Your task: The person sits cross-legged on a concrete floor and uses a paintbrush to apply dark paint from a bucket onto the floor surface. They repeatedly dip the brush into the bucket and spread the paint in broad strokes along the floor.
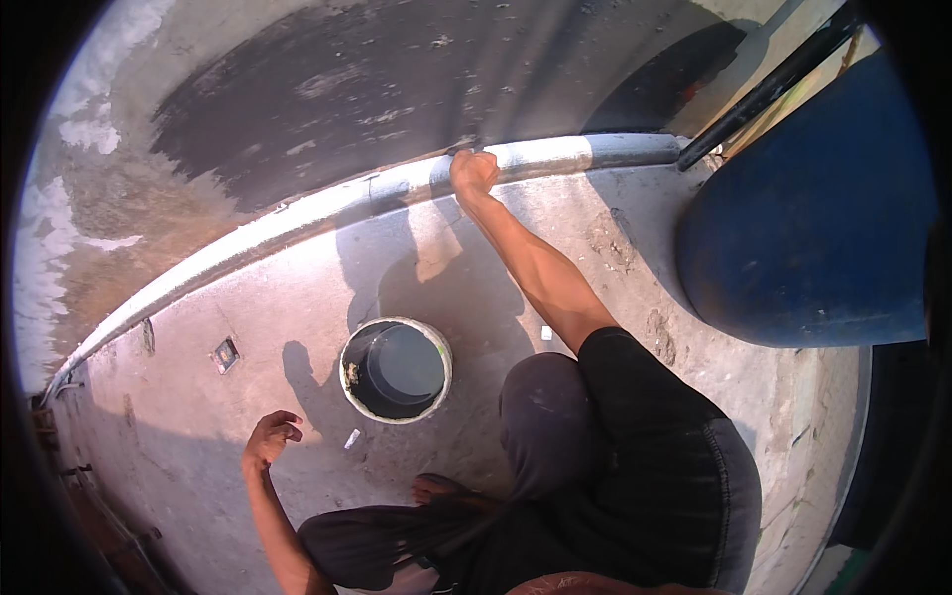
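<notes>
Stretched out ahead, my right hand (476, 173) is closed in a fist against the foot of the wall, just over a whitish pipe-like ridge (397, 186). A small dark bit shows at its fingers; what they grip is hidden. The wall (357, 89) behind has a broad dark grey, wet-looking patch. My left hand (272, 439) hangs in the air to the left, its fingers loosely curled and apart, with nothing in them. Between my hands stands a round bucket (446, 382) with a pale, crusted rim and grey liquid inside.
A big blue barrel (813, 218) stands at the right, beside a dark slanting pole (769, 84). A small square drain (226, 355) is set in the concrete floor (178, 397). A white scrap (352, 438) lies near the bucket. My bent knee (545, 397) is close to the bucket's right.
</notes>
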Demonstrator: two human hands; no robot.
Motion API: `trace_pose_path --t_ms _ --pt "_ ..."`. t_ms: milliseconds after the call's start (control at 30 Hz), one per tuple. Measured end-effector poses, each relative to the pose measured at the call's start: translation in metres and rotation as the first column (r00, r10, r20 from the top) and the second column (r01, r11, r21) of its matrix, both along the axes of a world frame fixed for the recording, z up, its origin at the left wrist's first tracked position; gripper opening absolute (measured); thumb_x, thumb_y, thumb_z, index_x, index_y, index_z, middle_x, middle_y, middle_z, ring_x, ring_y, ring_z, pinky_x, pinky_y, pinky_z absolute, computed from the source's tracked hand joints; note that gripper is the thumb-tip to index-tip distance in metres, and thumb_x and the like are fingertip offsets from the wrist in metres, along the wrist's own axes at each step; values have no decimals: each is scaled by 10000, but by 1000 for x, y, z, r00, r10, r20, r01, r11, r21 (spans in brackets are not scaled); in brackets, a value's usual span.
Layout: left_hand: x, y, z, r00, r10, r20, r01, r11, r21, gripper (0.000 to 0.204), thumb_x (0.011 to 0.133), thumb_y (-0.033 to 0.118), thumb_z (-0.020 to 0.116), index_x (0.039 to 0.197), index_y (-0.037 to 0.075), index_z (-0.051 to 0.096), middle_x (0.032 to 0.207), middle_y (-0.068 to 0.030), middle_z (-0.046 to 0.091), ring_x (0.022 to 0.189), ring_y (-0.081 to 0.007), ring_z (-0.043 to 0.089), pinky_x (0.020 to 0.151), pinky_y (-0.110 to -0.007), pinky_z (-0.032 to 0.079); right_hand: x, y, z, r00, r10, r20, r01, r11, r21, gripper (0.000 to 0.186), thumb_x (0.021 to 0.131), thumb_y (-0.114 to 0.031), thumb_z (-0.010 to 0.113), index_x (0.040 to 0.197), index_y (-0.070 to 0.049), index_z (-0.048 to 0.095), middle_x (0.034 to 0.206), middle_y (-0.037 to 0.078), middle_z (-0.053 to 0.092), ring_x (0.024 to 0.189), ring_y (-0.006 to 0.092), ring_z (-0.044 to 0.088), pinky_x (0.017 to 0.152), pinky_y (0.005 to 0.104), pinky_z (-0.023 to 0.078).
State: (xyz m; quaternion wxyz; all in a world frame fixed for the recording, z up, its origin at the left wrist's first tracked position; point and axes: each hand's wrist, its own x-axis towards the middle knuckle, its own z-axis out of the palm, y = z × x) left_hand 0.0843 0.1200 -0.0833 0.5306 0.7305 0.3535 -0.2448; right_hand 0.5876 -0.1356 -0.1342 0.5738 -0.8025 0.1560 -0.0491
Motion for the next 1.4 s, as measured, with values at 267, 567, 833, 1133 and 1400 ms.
trace_pose_path --t_ms 267,567,833,1133,1400 --pt "-10 2 5 1000 -8 -6 8 998 55 323 737 34 521 1030 -52 627 815 -119 701 797 -204 685 777 -297 503 -36 46 7 980 133 150 -140 989 39 279 774 -175 639 634 66 625 704 279 649 707 398 673 692 470 503" --pt "-4 -4 8 999 -20 -26 22 995 95 316 761 18 501 1046 -32 629 817 -107 696 817 -192 677 785 -290 503 -45 -13 2 812 579 70 -573 769 282 234 899 -107 519 903 69 674 654 122 643 518 196 612 579 347 508" --pt "-8 -7 13 1000 1 -21 1 996 93 330 742 45 535 1044 -40 634 821 -118 690 822 -207 679 792 -305 494 -33 -140 -5 848 461 261 -298 822 -484 280 947 -102 508 1172 33 607 717 169 650 609 248 689 598 368 537" --pt "-2 -9 15 1000 6 -25 -4 997 80 320 751 33 531 1047 -33 634 826 -112 691 826 -198 675 793 -303 496 -43 -122 -17 910 321 263 -321 946 -41 277 955 -55 484 1197 53 567 787 176 671 718 278 702 658 383 527" --pt "-3 -18 30 996 -15 -88 29 987 160 298 773 16 501 1039 -33 627 821 -103 692 820 -187 667 784 -297 498 2 -103 -28 543 785 297 -531 595 -603 308 907 -27 530 1204 -8 609 1127 223 653 984 411 636 864 458 512"
